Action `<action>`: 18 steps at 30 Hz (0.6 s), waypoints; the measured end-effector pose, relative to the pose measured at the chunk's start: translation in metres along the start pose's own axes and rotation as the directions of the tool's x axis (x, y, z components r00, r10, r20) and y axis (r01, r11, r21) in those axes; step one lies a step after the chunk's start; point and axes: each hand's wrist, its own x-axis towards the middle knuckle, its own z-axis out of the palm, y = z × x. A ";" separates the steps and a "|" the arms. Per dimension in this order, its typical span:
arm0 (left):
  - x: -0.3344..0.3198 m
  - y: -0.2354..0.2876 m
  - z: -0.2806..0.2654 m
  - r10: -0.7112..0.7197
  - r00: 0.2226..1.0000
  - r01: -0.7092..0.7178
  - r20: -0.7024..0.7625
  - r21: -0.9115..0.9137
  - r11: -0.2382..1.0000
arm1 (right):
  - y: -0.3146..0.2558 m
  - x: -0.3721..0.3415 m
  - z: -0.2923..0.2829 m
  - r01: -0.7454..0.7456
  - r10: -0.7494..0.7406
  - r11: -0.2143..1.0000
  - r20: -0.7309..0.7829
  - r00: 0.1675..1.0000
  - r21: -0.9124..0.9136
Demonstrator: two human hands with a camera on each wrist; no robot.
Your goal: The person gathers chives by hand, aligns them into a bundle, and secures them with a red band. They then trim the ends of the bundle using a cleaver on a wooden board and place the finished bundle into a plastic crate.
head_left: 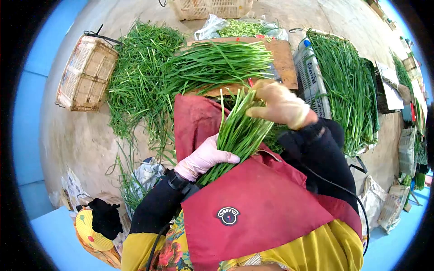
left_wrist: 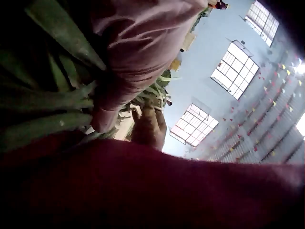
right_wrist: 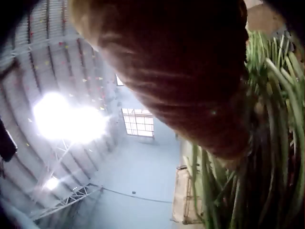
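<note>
A bunch of garlic chives [head_left: 237, 131] slants across my lap over a dark red apron [head_left: 257, 203], pale stem ends toward the upper right. My gloved left hand [head_left: 205, 157] grips its lower part, thumb laid across the leaves. At the stem ends, my gloved right hand [head_left: 280, 106] pinches stalks between thumb and fingers. The left wrist view shows flat leaves [left_wrist: 47, 105] beside the left hand, and the right hand [left_wrist: 150, 126] farther off at the stem ends. In the right wrist view, stalks [right_wrist: 281, 119] run below the right hand.
Ahead, a pile of chives [head_left: 221, 63] lies on a brown board [head_left: 285, 58]. Loose chives [head_left: 140, 72] heap on the floor to the left, near a crate [head_left: 88, 72]. A filled crate of chives [head_left: 346, 86] stands at right. Trimmings [head_left: 244, 29] sit in plastic behind the board.
</note>
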 end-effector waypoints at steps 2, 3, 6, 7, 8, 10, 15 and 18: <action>-0.003 -0.002 -0.002 -0.010 1.000 0.010 -0.007 0.015 1.000 | 0.001 0.014 0.009 -0.202 0.151 0.952 0.222 0.963 0.229; -0.004 -0.004 -0.004 -0.009 1.000 0.010 -0.014 0.009 1.000 | 0.006 0.014 0.016 -0.223 0.170 0.907 0.172 0.970 0.359; -0.005 -0.005 -0.009 -0.015 1.000 0.015 -0.007 -0.025 1.000 | 0.031 0.010 0.019 -0.300 0.294 0.813 0.093 0.951 0.499; -0.005 -0.004 -0.009 -0.011 1.000 0.011 -0.001 -0.009 1.000 | 0.029 0.005 0.012 -0.304 0.327 0.786 0.055 0.943 0.539; -0.004 -0.003 -0.010 -0.006 1.000 0.006 0.008 0.010 1.000 | 0.053 0.002 0.020 -0.292 0.336 0.865 -0.039 0.941 0.407; -0.003 0.000 -0.007 -0.008 1.000 0.009 0.020 -0.029 1.000 | 0.045 -0.006 0.009 -0.380 0.481 0.829 -0.178 0.858 0.409; -0.002 -0.002 -0.007 -0.028 0.999 0.029 0.023 -0.065 0.997 | -0.005 -0.003 -0.011 0.168 -0.096 0.975 -0.412 0.906 0.142; 0.001 0.000 -0.006 -0.036 0.998 0.037 0.046 -0.042 0.998 | -0.015 0.007 0.015 0.258 -0.247 0.966 -0.223 0.943 0.023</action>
